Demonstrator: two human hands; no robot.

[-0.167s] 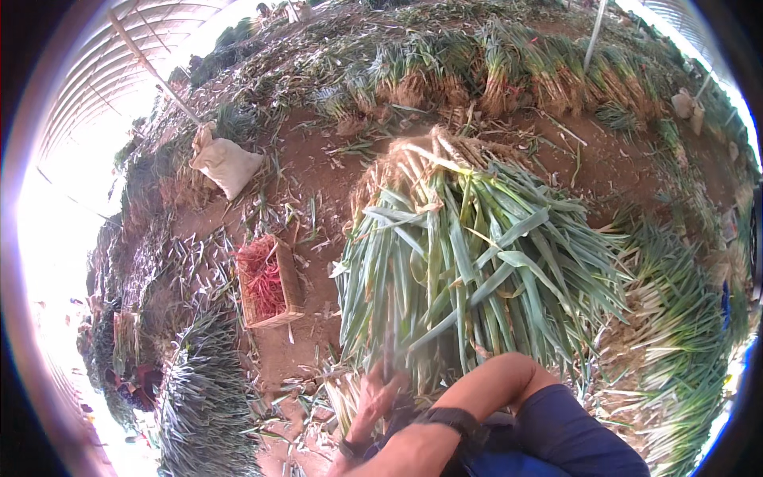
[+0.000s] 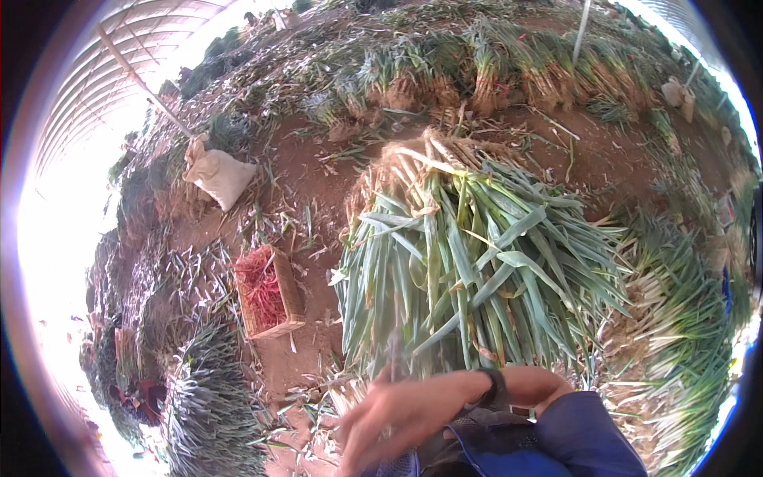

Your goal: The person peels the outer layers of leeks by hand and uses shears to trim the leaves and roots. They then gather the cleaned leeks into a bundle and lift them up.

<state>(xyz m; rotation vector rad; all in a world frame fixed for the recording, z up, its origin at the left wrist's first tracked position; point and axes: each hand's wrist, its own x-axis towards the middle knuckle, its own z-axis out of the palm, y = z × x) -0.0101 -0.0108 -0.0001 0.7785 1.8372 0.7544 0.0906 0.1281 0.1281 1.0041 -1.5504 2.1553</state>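
A big heap of long green onions (image 2: 469,262) lies in front of me, its roots at the far end and its leaves fanned toward me. My right hand (image 2: 389,417), with a dark band at the wrist, crosses the near edge of the leaves and is smeared by motion. My left hand (image 2: 383,375) is almost wholly hidden behind it. A blurred, thin upright shape rises from the hands against the leaves; its kind cannot be made out. Pale onion stems (image 2: 346,395) lie just left of the hands.
A wooden crate (image 2: 292,296) of red ties (image 2: 261,286) stands on the soil to the left, with a pale sack (image 2: 221,176) behind it. More onions lie at the right (image 2: 675,318) and lower left (image 2: 208,405). Upright bundles (image 2: 489,75) line the back.
My right hand has swung up and across from the bottom edge, now in front of my left hand. The view has shifted slightly; the onion heap lies as before.
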